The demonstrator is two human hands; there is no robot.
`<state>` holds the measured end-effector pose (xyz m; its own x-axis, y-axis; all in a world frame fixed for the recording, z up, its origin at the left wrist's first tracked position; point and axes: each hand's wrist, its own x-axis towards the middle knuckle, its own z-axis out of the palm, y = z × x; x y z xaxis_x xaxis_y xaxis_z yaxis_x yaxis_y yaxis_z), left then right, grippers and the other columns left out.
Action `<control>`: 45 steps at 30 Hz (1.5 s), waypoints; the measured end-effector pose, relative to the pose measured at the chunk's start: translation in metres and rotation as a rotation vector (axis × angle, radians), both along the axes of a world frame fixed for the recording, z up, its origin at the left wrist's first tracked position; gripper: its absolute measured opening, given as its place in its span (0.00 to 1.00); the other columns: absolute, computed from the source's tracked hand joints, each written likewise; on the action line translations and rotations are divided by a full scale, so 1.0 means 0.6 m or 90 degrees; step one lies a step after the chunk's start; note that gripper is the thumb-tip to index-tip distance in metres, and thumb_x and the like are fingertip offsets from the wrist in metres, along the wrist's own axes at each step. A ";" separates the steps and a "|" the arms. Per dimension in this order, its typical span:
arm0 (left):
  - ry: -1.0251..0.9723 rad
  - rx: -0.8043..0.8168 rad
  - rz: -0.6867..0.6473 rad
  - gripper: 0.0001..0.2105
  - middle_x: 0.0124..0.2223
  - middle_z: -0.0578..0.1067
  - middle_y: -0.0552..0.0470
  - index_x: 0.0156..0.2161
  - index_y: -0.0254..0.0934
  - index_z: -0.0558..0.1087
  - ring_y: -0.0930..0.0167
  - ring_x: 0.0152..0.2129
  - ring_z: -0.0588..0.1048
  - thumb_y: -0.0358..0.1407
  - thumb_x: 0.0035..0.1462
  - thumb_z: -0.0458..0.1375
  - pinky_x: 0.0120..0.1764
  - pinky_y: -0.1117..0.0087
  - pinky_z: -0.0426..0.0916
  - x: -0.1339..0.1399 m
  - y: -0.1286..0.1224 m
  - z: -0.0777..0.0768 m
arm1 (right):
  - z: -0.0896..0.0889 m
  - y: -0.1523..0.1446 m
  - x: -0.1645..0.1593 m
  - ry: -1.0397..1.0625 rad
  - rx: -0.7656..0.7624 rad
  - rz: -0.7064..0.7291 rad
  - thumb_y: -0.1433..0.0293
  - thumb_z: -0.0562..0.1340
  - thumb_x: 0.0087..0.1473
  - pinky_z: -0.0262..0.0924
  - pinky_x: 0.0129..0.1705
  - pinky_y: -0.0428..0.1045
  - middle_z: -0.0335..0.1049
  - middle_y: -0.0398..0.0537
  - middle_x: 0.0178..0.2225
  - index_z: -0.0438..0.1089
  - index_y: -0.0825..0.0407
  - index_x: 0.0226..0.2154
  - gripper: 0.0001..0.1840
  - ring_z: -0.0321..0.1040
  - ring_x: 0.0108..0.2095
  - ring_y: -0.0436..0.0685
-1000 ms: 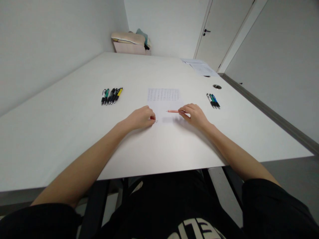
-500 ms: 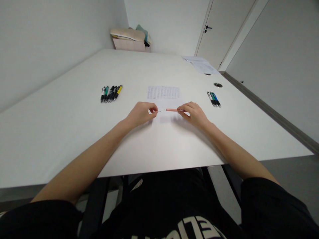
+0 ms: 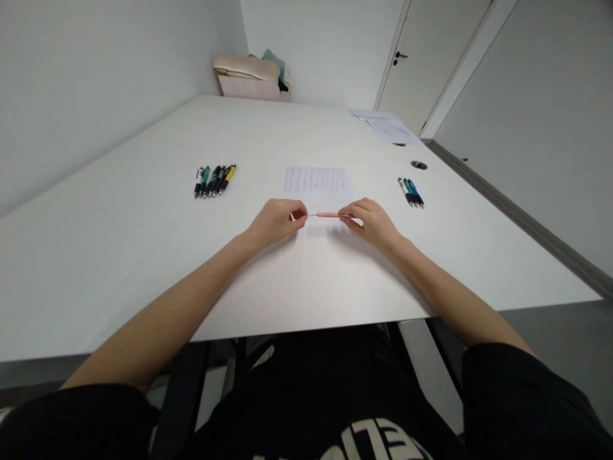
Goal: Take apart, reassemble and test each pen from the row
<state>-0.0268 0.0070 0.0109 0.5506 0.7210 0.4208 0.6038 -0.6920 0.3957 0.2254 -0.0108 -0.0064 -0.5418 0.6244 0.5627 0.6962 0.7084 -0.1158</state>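
Left hand [image 3: 276, 220] pinches tiny slim part [image 3: 310, 215] in its fingers, right hand [image 3: 372, 223] fingers grip pink pen [image 3: 328, 214]; both just nearer than printed text [image 3: 314, 179], level, end to end, likely for alignment; loose pens [image 3: 211, 181] flank text

Bare forearms [image 3: 204, 291] angle inward, the left hand [image 3: 280, 220] and right hand [image 3: 373, 222] facing each other, each curled into a pinch.

Beyond the far edge of the white table [image 3: 119, 255], a beige cushion [image 3: 246, 66] is being borne by a pale box [image 3: 249, 88]. At the table's far right, papers [image 3: 390, 129] are being supported; beyond it, a door [image 3: 431, 57] is being seen.
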 end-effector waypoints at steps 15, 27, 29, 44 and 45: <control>0.013 0.002 -0.002 0.06 0.28 0.75 0.52 0.30 0.34 0.72 0.74 0.24 0.71 0.33 0.51 0.53 0.30 0.74 0.64 -0.001 0.001 0.001 | -0.001 0.001 0.000 -0.004 0.020 0.001 0.66 0.53 0.58 0.55 0.36 0.51 0.72 0.49 0.33 0.69 0.50 0.36 0.11 0.64 0.34 0.55; 0.011 0.034 -0.031 0.05 0.27 0.74 0.53 0.29 0.34 0.71 0.75 0.23 0.70 0.31 0.51 0.53 0.29 0.75 0.62 0.005 0.000 -0.004 | 0.002 -0.002 -0.008 -0.013 0.026 0.008 0.67 0.54 0.58 0.54 0.35 0.50 0.72 0.50 0.33 0.70 0.52 0.35 0.10 0.65 0.34 0.55; 0.008 0.036 -0.031 0.05 0.27 0.74 0.53 0.29 0.34 0.71 0.75 0.23 0.70 0.31 0.51 0.53 0.29 0.75 0.62 0.006 0.000 -0.004 | 0.002 -0.002 -0.008 -0.014 0.029 0.011 0.67 0.54 0.58 0.54 0.35 0.50 0.72 0.49 0.33 0.70 0.52 0.35 0.10 0.65 0.33 0.55; -0.004 0.037 -0.036 0.04 0.27 0.74 0.54 0.29 0.34 0.71 0.75 0.24 0.71 0.30 0.50 0.54 0.29 0.76 0.63 0.007 -0.001 -0.005 | 0.001 -0.005 -0.009 -0.014 0.028 0.003 0.67 0.53 0.59 0.53 0.34 0.50 0.73 0.49 0.32 0.69 0.51 0.36 0.11 0.65 0.33 0.54; -0.009 0.035 -0.036 0.04 0.27 0.74 0.54 0.30 0.34 0.71 0.75 0.24 0.71 0.30 0.50 0.54 0.30 0.76 0.63 0.007 -0.001 -0.005 | 0.001 -0.005 -0.009 -0.015 0.029 0.002 0.67 0.53 0.59 0.53 0.34 0.50 0.73 0.49 0.32 0.69 0.52 0.36 0.11 0.65 0.33 0.54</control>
